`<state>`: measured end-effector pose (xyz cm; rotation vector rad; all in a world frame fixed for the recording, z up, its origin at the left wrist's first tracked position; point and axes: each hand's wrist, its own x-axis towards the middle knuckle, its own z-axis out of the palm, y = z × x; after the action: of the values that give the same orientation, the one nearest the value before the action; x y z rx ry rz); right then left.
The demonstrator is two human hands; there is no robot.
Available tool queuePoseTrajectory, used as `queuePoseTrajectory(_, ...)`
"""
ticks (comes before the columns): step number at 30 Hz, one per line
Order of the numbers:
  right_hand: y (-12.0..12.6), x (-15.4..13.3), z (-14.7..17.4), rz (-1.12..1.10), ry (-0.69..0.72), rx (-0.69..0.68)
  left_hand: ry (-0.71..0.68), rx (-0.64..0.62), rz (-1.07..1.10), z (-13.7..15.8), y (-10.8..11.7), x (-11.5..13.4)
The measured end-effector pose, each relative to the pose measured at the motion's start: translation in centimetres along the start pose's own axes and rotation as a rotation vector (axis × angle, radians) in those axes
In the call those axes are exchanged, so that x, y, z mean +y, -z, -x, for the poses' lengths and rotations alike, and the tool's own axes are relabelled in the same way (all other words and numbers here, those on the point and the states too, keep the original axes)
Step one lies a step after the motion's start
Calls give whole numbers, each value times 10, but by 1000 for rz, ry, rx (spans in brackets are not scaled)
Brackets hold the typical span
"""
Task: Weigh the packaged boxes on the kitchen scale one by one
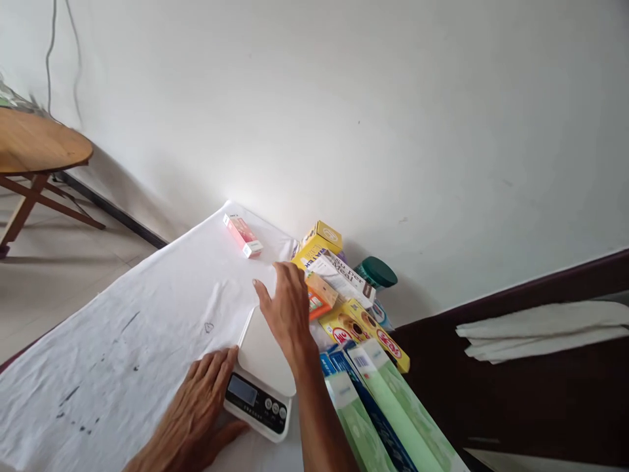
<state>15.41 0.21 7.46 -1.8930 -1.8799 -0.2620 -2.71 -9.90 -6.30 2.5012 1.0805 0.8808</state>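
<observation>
A white kitchen scale [265, 367] with a dark display panel and several buttons sits on the white-covered table. My left hand [201, 400] lies along the scale's left side, fingers stretched out and thumb by its near corner. Over the scale's far right part is my right hand [285, 308], thumb apart from the fingers and nothing visible in it; it hides part of the platform. Just beyond it are a yellow box [319, 242], a white "Super Meal" box [344, 278] and an orange box [319, 301]. A pink and white small box [243, 236] lies alone farther back.
Right of the scale lie a yellow box with red logos [366, 331], long green boxes [398, 393] and a dark green lidded container [376, 272]. A wall [393, 131] rises behind the table. Folded white cloth [540, 328] is at right, a round wooden table [39, 141] at left.
</observation>
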Motion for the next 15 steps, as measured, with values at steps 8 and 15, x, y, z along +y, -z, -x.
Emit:
queuePoseTrajectory(8, -93, 13, -125, 0, -193, -215, -14, -82, 11, -5, -6, -7)
queuePoseTrajectory(15, -111, 15, -126, -58, -169, -208, 0, -99, 15, -7, -8, -8)
